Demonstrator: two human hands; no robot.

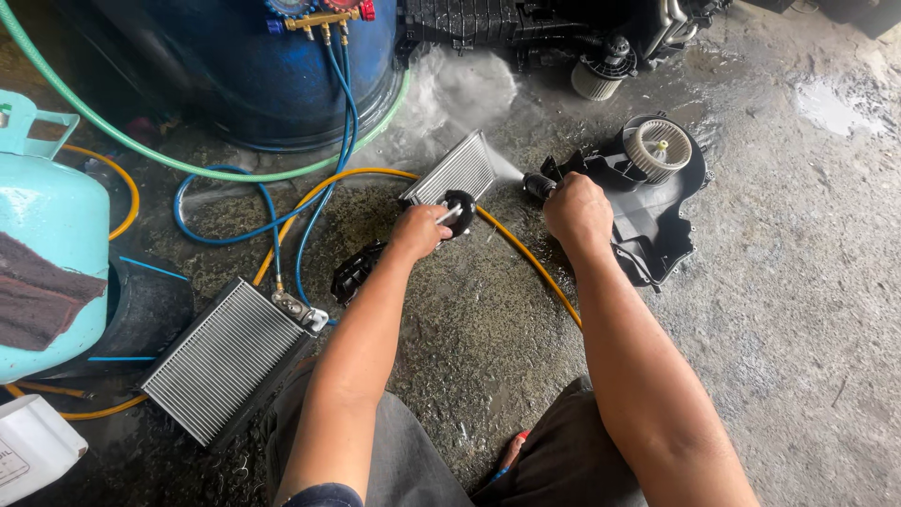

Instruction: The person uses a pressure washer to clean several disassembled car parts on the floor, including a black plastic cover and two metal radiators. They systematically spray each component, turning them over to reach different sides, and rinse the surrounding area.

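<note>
Far left: a pale turquoise gas cylinder [47, 244] with a dark rag [42, 296] draped over it, a white canister corner [33, 449] near. Beside it on the wet concrete floor [798, 310], a large finned condenser core [225, 359] lying flat, blue hoses [267, 235] and a green hose [169, 161] looping round a dark blue drum [253, 75] at the far side. Centre: left hand [419, 230] closed round the black fitting at the near end of a small finned evaporator core [457, 170] — core tilted up on edge. Just right of that, right hand [576, 212] clenched on a black spray nozzle [538, 185], water jet striking the core, yellow hose [526, 258] trailing near. Right: black blower housing [648, 202] with a cream fan wheel [658, 148] — touching the right hand's far side.
</note>
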